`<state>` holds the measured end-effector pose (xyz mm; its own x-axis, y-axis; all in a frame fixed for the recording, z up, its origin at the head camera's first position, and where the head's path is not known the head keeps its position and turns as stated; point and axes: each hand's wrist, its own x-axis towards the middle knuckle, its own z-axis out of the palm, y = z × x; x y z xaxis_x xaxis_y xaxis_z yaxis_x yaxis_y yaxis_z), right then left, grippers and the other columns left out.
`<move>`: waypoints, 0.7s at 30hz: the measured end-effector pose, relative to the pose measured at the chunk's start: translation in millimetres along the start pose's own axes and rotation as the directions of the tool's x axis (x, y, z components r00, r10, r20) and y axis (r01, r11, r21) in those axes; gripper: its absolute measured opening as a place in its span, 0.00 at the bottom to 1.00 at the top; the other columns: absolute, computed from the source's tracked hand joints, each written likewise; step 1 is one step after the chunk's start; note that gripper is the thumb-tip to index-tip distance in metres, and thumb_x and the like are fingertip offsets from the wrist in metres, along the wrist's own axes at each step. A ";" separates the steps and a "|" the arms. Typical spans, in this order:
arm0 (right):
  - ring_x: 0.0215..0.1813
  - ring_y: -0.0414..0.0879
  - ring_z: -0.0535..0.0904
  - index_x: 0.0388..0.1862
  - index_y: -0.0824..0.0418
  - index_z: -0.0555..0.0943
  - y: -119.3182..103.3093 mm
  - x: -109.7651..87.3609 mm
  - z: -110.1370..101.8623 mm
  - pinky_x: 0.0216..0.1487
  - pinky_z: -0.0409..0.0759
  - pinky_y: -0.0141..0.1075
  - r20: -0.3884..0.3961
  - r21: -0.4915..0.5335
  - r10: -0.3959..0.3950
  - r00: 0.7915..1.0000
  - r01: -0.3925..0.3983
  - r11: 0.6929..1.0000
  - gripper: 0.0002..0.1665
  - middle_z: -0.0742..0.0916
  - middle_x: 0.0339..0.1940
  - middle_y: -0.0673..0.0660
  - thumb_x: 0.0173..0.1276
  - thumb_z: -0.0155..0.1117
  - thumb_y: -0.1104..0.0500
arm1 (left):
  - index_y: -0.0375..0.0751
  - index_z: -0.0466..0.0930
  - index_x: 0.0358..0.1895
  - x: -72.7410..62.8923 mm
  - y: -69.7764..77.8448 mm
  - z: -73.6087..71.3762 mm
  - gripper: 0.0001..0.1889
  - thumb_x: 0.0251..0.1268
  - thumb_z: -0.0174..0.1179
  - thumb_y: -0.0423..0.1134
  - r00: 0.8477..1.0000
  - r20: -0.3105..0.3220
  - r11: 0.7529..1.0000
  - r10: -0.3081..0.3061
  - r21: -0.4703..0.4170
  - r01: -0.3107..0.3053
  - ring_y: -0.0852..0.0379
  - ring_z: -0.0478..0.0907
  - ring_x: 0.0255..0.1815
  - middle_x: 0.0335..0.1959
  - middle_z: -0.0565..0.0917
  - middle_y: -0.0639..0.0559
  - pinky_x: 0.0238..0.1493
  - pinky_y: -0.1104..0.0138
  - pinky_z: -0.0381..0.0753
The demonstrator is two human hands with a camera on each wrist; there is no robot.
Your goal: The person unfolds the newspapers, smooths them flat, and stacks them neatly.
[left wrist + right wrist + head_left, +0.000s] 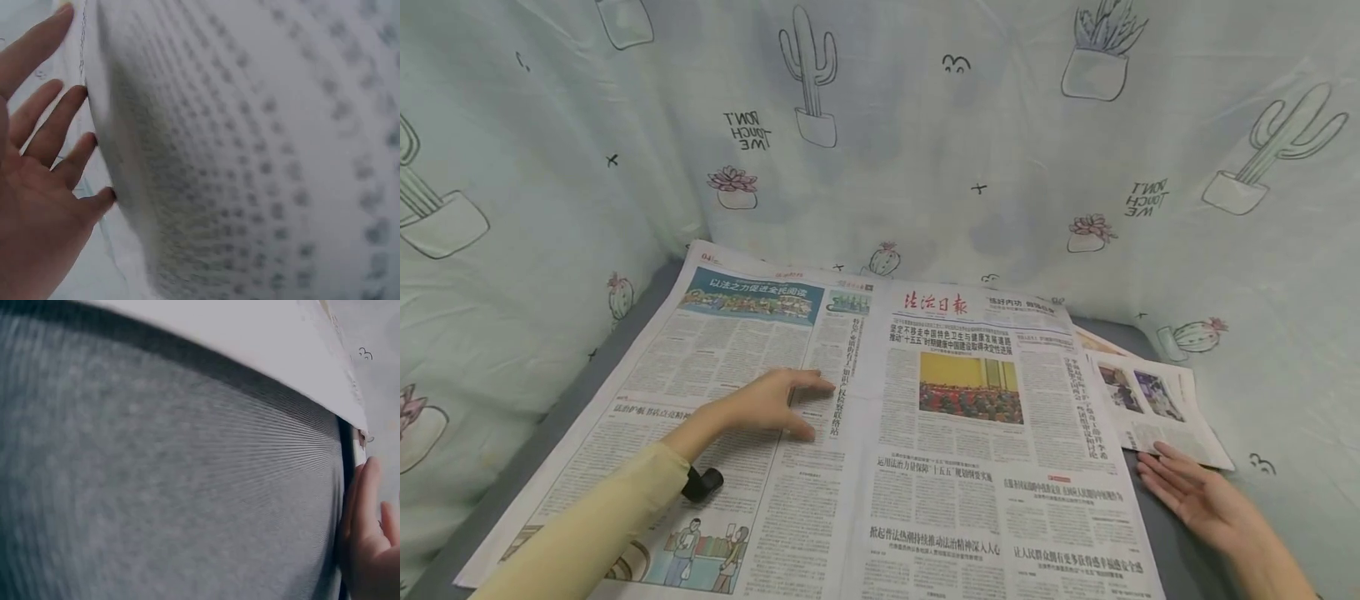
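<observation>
A large newspaper (857, 467) lies spread flat, its centre fold running front to back. My left hand (752, 408) is over the left page near the fold, thumb and fingers parted and nothing between them. In the left wrist view, the fingertips of this hand (47, 194) come right at the surface of the printed paper (250, 156). To the right of the newspaper, my right hand (1195, 492) has its fingers extended, close to the lower edge of a folded printed sheet (1198, 425). That sheet lies partly under the newspaper's right side.
Beneath the papers is a dark grey ribbed surface (187, 475), showing along both sides of the newspaper. A pale curtain (902, 167) printed with cacti hangs behind and on both sides. A small black device (703, 483) sits at the left wrist.
</observation>
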<state>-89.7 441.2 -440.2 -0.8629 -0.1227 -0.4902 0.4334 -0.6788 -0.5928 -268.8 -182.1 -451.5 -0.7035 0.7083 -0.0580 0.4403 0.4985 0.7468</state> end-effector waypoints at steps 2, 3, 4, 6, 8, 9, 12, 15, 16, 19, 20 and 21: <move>0.53 0.55 0.82 0.45 0.62 0.86 0.6 2.0 -0.3 0.66 0.67 0.44 0.043 0.050 0.007 0.999 -0.009 0.999 0.23 0.85 0.49 0.63 0.82 0.40 0.63 | 0.45 0.77 0.65 0.7 -4.7 -0.2 0.37 0.46 0.78 0.41 1.000 0.021 0.999 -0.003 0.042 0.002 0.38 0.57 0.73 0.72 0.65 0.39 0.68 0.43 0.56; 0.54 0.55 0.82 0.46 0.62 0.86 0.8 3.4 0.0 0.67 0.66 0.44 0.058 0.062 0.008 0.998 -0.012 0.998 0.23 0.85 0.49 0.63 0.82 0.40 0.63 | 0.45 0.77 0.65 1.0 -6.7 -0.3 0.37 0.46 0.78 0.41 0.999 0.032 0.999 -0.004 0.055 0.002 0.38 0.56 0.73 0.72 0.64 0.39 0.68 0.43 0.56; 0.54 0.55 0.81 0.47 0.62 0.86 0.9 4.9 0.4 0.67 0.66 0.44 0.069 0.055 0.006 0.998 -0.010 0.998 0.23 0.85 0.50 0.63 0.83 0.40 0.62 | 0.46 0.76 0.66 1.2 -8.5 -0.3 0.37 0.47 0.78 0.40 0.999 0.041 0.998 -0.004 0.062 0.002 0.39 0.55 0.74 0.73 0.64 0.39 0.68 0.43 0.57; 0.54 0.54 0.82 0.46 0.61 0.86 0.6 8.6 1.8 0.67 0.66 0.45 0.063 0.020 0.004 0.998 -0.005 1.000 0.24 0.85 0.49 0.63 0.83 0.39 0.62 | 0.46 0.76 0.66 1.4 -11.1 -0.7 0.38 0.47 0.78 0.40 0.999 0.052 0.998 -0.001 0.064 -0.002 0.39 0.55 0.74 0.73 0.63 0.40 0.68 0.43 0.57; 0.52 0.54 0.83 0.44 0.60 0.87 -0.5 11.1 3.5 0.66 0.68 0.46 0.016 -0.038 0.000 1.000 0.001 0.999 0.23 0.85 0.48 0.62 0.83 0.41 0.62 | 0.46 0.76 0.66 2.5 -11.9 -0.7 0.37 0.47 0.78 0.40 0.998 0.060 0.998 0.006 0.063 -0.010 0.39 0.55 0.74 0.73 0.63 0.40 0.68 0.43 0.56; 0.51 0.53 0.83 0.43 0.59 0.87 -1.0 12.9 4.6 0.65 0.69 0.46 -0.017 -0.066 0.002 1.000 -0.003 0.998 0.22 0.86 0.47 0.62 0.82 0.42 0.62 | 0.46 0.76 0.66 2.7 -12.2 -0.7 0.37 0.47 0.78 0.40 0.998 0.061 0.998 0.011 0.066 -0.015 0.38 0.55 0.74 0.73 0.63 0.40 0.68 0.42 0.56; 0.48 0.52 0.84 0.38 0.56 0.87 -2.8 18.7 8.5 0.64 0.70 0.46 -0.124 -0.110 0.017 0.992 -0.031 0.993 0.19 0.86 0.44 0.61 0.80 0.47 0.64 | 0.47 0.76 0.66 2.1 -13.2 -0.6 0.37 0.47 0.78 0.41 0.998 0.062 0.998 0.002 0.064 -0.006 0.38 0.54 0.74 0.74 0.62 0.41 0.69 0.42 0.55; 0.47 0.52 0.84 0.35 0.56 0.87 -4.1 24.5 11.0 0.65 0.69 0.44 -0.182 -0.103 0.023 0.983 -0.042 0.994 0.17 0.85 0.42 0.61 0.78 0.51 0.66 | 0.48 0.76 0.66 1.2 -14.5 -0.1 0.37 0.48 0.78 0.41 0.998 0.060 0.999 -0.003 0.054 0.000 0.38 0.53 0.75 0.74 0.62 0.41 0.69 0.42 0.54; 0.47 0.52 0.84 0.35 0.57 0.86 -4.8 26.1 10.5 0.65 0.69 0.44 -0.182 -0.098 0.019 0.983 -0.038 0.994 0.17 0.85 0.42 0.61 0.77 0.51 0.67 | 0.48 0.76 0.67 1.0 -14.9 0.1 0.37 0.48 0.78 0.41 0.998 0.061 0.999 -0.006 0.050 0.003 0.39 0.53 0.75 0.74 0.62 0.42 0.69 0.42 0.53; 0.47 0.52 0.84 0.35 0.57 0.86 -4.8 29.2 10.0 0.63 0.71 0.43 -0.165 -0.111 -0.004 0.986 -0.015 0.994 0.18 0.85 0.42 0.61 0.76 0.50 0.70 | 0.48 0.76 0.67 0.8 -15.8 0.6 0.37 0.48 0.77 0.41 0.998 0.062 0.999 0.001 0.045 -0.004 0.38 0.52 0.75 0.74 0.62 0.41 0.69 0.41 0.54; 0.47 0.51 0.84 0.36 0.57 0.86 -4.6 29.8 9.5 0.62 0.72 0.43 -0.148 -0.124 -0.014 0.989 -0.005 0.992 0.19 0.85 0.42 0.61 0.77 0.49 0.70 | 0.49 0.76 0.67 0.9 -15.8 0.8 0.37 0.48 0.77 0.41 0.998 0.063 0.999 0.002 0.047 -0.005 0.38 0.52 0.75 0.74 0.62 0.41 0.68 0.41 0.54; 0.47 0.51 0.85 0.37 0.57 0.87 -4.1 30.4 9.3 0.61 0.74 0.43 -0.130 -0.145 -0.026 0.991 0.007 0.989 0.20 0.86 0.42 0.60 0.77 0.48 0.70 | 0.49 0.76 0.67 0.9 -15.8 0.9 0.37 0.49 0.77 0.41 0.998 0.063 0.999 0.001 0.050 -0.004 0.38 0.53 0.75 0.74 0.62 0.41 0.68 0.41 0.54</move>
<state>-120.1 433.6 -446.7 -0.8330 -0.0099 -0.5532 0.4602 -0.5675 -0.6828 -276.0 -188.9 -464.0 -0.6664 0.7391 -0.0988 0.4708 0.5198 0.7128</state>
